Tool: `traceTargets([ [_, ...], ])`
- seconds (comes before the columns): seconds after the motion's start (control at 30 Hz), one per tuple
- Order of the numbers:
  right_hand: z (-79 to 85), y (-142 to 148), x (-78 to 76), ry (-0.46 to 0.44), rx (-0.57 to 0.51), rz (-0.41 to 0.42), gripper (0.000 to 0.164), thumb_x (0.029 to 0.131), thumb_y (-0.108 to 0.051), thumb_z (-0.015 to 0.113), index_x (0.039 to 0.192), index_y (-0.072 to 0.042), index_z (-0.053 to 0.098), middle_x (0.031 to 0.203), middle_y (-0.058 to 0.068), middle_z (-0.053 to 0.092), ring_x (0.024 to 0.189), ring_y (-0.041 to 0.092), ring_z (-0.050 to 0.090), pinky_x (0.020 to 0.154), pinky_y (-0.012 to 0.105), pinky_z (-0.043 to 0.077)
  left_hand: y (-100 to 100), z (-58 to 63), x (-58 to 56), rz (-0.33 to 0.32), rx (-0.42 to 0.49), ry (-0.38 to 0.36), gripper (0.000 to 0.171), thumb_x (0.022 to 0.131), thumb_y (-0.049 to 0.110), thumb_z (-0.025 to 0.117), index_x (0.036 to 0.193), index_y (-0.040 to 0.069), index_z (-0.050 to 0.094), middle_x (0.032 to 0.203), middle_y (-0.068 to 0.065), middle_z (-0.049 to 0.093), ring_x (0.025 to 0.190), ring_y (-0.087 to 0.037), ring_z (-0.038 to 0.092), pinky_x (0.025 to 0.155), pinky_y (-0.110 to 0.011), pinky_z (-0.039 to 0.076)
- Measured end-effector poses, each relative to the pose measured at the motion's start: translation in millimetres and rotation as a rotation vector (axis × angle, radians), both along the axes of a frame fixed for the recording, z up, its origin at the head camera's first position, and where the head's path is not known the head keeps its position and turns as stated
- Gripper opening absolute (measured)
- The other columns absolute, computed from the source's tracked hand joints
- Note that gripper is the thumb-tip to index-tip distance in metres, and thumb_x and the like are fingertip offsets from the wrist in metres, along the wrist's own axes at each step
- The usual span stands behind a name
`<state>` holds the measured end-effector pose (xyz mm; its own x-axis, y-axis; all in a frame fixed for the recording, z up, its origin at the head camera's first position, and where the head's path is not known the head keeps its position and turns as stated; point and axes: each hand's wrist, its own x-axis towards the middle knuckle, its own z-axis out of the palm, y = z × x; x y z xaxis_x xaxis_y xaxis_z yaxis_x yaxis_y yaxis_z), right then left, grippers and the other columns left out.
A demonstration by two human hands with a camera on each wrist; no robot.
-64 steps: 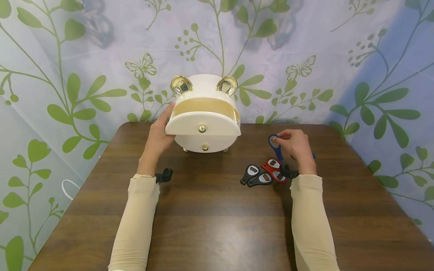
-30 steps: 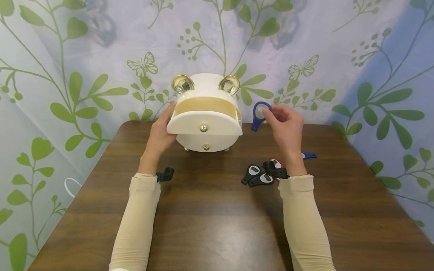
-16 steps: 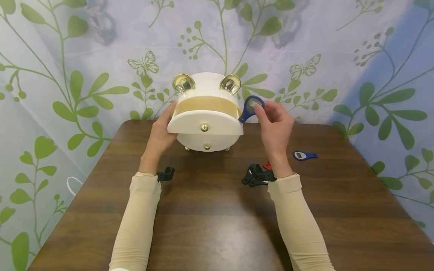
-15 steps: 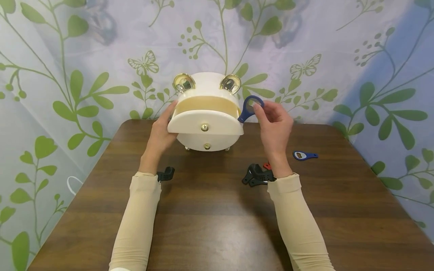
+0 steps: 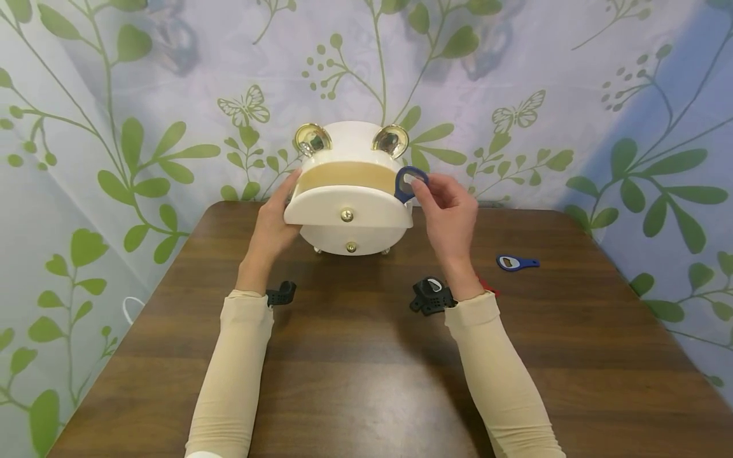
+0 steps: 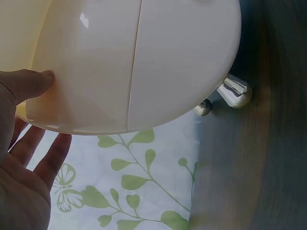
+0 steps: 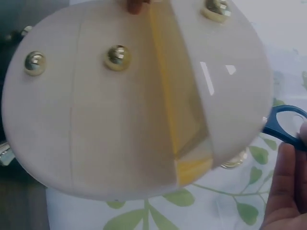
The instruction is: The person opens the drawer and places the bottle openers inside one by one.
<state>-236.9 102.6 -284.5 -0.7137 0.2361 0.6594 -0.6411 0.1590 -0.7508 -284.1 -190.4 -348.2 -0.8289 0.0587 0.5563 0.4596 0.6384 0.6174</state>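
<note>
A white rounded two-drawer box [image 5: 321, 236] with gold ears and gold knobs stands at the back of the table. Its upper drawer [image 5: 315, 207] is pulled out. My left hand [image 5: 272, 232] grips the box's left side; in the left wrist view the thumb [image 6: 33, 84] lies on the front side and the fingers are behind. My right hand [image 5: 452, 219] pinches a blue bottle opener [image 5: 403, 193] by its round head. The opener's handle points down at the right end of the open drawer. In the right wrist view the opener [image 7: 274, 123] shows beside the box's rim.
Black bottle openers [image 5: 428, 309] lie on the brown table [image 5: 355, 381], partly covered by the right wrist's camera mount. Something red [image 5: 489, 287] shows behind the right wrist. Another blue bottle opener [image 5: 517, 263] lies farther right. A leaf-patterned cloth [image 5: 189, 114] hangs behind.
My right hand lifted the blue bottle opener from the table's right and carried it left and up to the open drawer. The left hand stays on the box.
</note>
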Motion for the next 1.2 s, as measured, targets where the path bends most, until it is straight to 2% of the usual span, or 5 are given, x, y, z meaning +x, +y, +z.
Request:
traceTargets([
  [0.37, -8.3, -9.8, -2.8, -0.088, 0.172, -0.004, 0.022, 0.087, -0.013, 0.072, 0.105, -0.002, 0.073, 0.099, 0.016, 0.073, 0.085, 0.01, 0.069, 0.073, 0.017, 0.053, 1.3, -0.7, -0.2, -0.006, -0.005, -0.009, 0.078, 0.087, 0.009, 0.066, 0.15, 0.039, 0.031, 0.145, -0.006, 0.048, 0.094, -0.031, 0.062, 0.09, -0.05, 0.047],
  [0.53, -8.0, -9.2, -1.9, -0.076, 0.128, -0.019, 0.03, 0.084, -0.012, 0.075, 0.111, 0.001, 0.069, 0.098, 0.017, 0.07, 0.082, 0.015, 0.07, 0.074, 0.018, 0.055, 1.6, -0.9, -0.6, -0.007, -0.004, -0.02, 0.079, 0.087, 0.008, 0.066, 0.15, 0.04, 0.03, 0.145, -0.006, 0.047, 0.088, -0.031, 0.062, 0.088, -0.05, 0.047],
  [0.7, -8.1, -5.9, -1.4, -0.02, 0.07, 0.006, 0.028, 0.082, -0.007, 0.076, 0.103, 0.007, 0.063, 0.097, 0.019, 0.064, 0.083, 0.02, 0.07, 0.075, 0.022, 0.056, 1.4, -1.0, -1.4, -0.015, 0.003, -0.006, 0.079, 0.086, 0.007, 0.066, 0.15, 0.039, 0.032, 0.141, -0.007, 0.051, 0.082, -0.029, 0.062, 0.084, -0.048, 0.048],
  [0.9, -7.9, -6.8, -0.7, -0.018, 0.15, -0.037, 0.017, 0.086, -0.011, 0.073, 0.096, 0.002, 0.071, 0.093, 0.015, 0.07, 0.083, 0.012, 0.069, 0.072, 0.018, 0.053, 0.7, -2.1, -2.7, -0.011, 0.002, 0.0, 0.081, 0.084, 0.004, 0.066, 0.149, 0.038, 0.032, 0.142, -0.007, 0.051, 0.081, -0.028, 0.061, 0.085, -0.048, 0.048],
  [1.2, -9.7, -10.4, -0.8, -0.027, 0.221, -0.033, 0.016, 0.087, -0.011, 0.072, 0.098, 0.001, 0.073, 0.093, 0.015, 0.072, 0.083, 0.019, 0.069, 0.071, 0.019, 0.053, -0.3, -3.6, -1.8, -0.015, 0.004, -0.001, 0.082, 0.084, 0.003, 0.065, 0.15, 0.038, 0.032, 0.128, -0.011, 0.057, 0.081, -0.029, 0.066, 0.079, -0.047, 0.05],
])
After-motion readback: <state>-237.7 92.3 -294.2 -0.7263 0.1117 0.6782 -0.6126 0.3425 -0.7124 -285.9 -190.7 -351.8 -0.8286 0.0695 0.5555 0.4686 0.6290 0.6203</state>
